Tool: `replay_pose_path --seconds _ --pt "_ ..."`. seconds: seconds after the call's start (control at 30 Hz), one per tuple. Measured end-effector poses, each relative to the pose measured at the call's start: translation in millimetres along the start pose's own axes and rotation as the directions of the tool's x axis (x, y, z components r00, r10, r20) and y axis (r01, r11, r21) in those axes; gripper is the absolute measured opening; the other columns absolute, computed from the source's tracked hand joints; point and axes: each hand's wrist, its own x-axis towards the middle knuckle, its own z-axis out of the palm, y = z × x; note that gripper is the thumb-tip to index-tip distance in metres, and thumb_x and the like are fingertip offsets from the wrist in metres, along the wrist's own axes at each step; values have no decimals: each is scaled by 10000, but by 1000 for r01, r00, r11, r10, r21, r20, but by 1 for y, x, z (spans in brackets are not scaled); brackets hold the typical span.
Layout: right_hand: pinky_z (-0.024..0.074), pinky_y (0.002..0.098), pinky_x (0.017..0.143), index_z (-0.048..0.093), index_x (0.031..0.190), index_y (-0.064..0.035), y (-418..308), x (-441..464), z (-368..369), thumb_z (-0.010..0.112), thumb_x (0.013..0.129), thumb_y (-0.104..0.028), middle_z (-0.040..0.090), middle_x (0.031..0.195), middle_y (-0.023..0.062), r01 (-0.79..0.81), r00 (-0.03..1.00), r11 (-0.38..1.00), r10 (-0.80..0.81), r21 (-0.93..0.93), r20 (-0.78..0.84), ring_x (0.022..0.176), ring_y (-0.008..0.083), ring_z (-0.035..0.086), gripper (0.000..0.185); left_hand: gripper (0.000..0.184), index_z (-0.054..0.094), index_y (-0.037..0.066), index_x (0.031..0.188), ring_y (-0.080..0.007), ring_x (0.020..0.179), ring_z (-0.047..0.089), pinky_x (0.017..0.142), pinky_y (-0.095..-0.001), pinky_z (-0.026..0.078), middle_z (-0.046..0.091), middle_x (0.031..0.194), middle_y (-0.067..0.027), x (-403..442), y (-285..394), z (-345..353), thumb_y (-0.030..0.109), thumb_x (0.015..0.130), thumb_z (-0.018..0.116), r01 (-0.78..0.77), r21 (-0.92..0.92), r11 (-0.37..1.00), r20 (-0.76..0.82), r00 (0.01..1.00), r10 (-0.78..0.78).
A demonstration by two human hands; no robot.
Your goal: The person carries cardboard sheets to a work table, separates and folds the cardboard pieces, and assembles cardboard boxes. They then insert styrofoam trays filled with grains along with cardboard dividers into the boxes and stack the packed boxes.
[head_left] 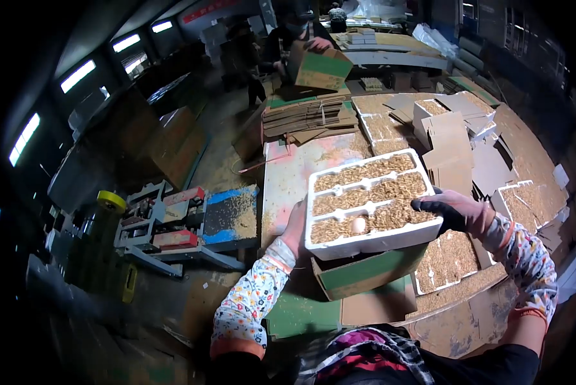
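Note:
A white foam box is held up between both my hands, tilted slightly. Its compartments are full of brown husk-like filler, and one pale egg shows at the surface of the front row. My left hand grips the left side, its fingertips hidden behind the wall. On the right, my gloved right hand clasps the corner, with the thumb over the rim. Directly below the foam box is an open green and brown cardboard carton; I cannot tell whether the two touch.
More filler-packed foam boxes stand to the right. Loose cardboard pieces and stacked flat cartons lie further back. A tape machine stands on the left. Across the table, another person holds a carton.

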Motion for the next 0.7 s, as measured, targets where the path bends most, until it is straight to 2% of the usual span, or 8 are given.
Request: replay_pose_path --seconds 0.1,0.2,0.27,0.33,0.4,0.47,0.6,0.7 --pt "441 212 821 528 1149 13 23 4 -12 570 915 -206 581 1021 27 321 947 931 -318 -171 49 956 78 538 323 253 541 -34 1061 -226 869 609 777 -332 507 610 982 -122 4 -11 -29 119 937 383 -98 46 994 20 995 97" --pt "447 209 788 536 1141 4 -8 -14 -2 613 882 -255 593 985 16 138 990 989 -138 -48 0 930 69 545 374 357 505 -12 1146 -258 883 610 771 -365 515 611 1018 -130 0 -5 -18 275 953 419 -13 45 999 -67 998 16" --pt "457 222 773 550 1096 1 22 11 3 619 872 -297 614 990 18 35 999 988 -30 150 -39 910 86 564 379 395 507 -26 1149 -240 885 611 770 -341 522 613 1031 -142 -20 25 39 310 960 422 200 -323 925 -22 975 -219" --pt "471 278 788 518 1091 33 65 38 19 624 860 -327 633 995 101 73 995 982 -61 175 -73 906 175 604 441 394 516 -41 1130 -233 892 608 796 -348 512 618 1033 -147 -17 17 21 303 958 429 -133 406 904 88 990 105" --pt "474 346 826 434 1132 71 63 24 47 634 839 -351 625 971 208 -179 943 960 105 -215 -316 909 292 619 552 369 535 -52 1092 -228 893 603 806 -346 494 625 1028 -146 -6 10 -31 279 951 450 -425 846 323 340 895 289" --pt "445 390 897 281 1240 131 70 7 58 638 820 -366 559 1035 322 -72 961 969 5 -235 -276 1003 380 575 741 279 556 -43 1059 -232 881 593 805 -332 465 633 998 -130 -7 10 -17 187 912 498 -172 698 695 15 974 226" --pt "321 388 1050 251 1339 105 97 11 56 648 794 -353 343 1293 371 162 912 861 -317 -482 -260 1219 413 416 815 296 564 -4 1057 -251 881 588 822 -337 444 624 931 -158 -11 24 21 65 772 605 -46 989 137 18 980 200" --pt "304 405 1052 328 1350 22 128 36 -5 687 759 -348 308 1378 289 412 505 762 -647 -499 -571 1258 399 362 784 302 555 3 1020 -306 899 577 822 -358 446 601 956 -175 -11 19 29 59 738 646 69 985 159 -105 969 225"
